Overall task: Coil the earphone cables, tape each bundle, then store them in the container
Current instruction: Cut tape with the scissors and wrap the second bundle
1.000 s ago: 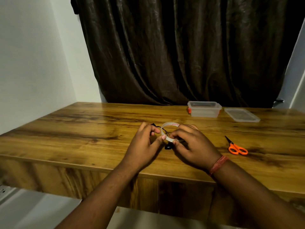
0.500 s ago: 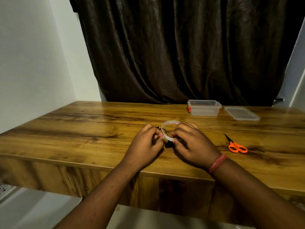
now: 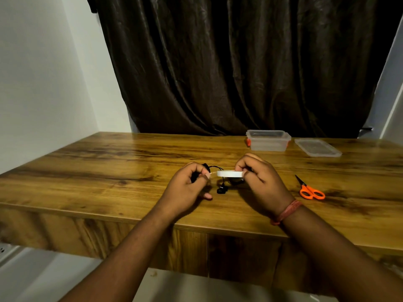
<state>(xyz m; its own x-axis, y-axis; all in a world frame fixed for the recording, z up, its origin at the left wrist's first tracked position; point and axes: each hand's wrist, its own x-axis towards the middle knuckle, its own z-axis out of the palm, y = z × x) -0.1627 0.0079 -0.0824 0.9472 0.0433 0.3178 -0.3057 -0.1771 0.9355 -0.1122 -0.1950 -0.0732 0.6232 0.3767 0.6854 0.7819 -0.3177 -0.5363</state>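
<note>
Above a wooden table (image 3: 109,171), the left hand (image 3: 185,190) pinches the free end of tape and grips a black earphone cable (image 3: 209,167), while the right hand (image 3: 259,177) curls round a white tape roll (image 3: 230,173); an earbud (image 3: 222,190) dangles between them. Orange scissors (image 3: 310,191) lie to the right; beyond, an open clear container (image 3: 268,141), contents unclear, stands beside its lid (image 3: 317,147)
</note>
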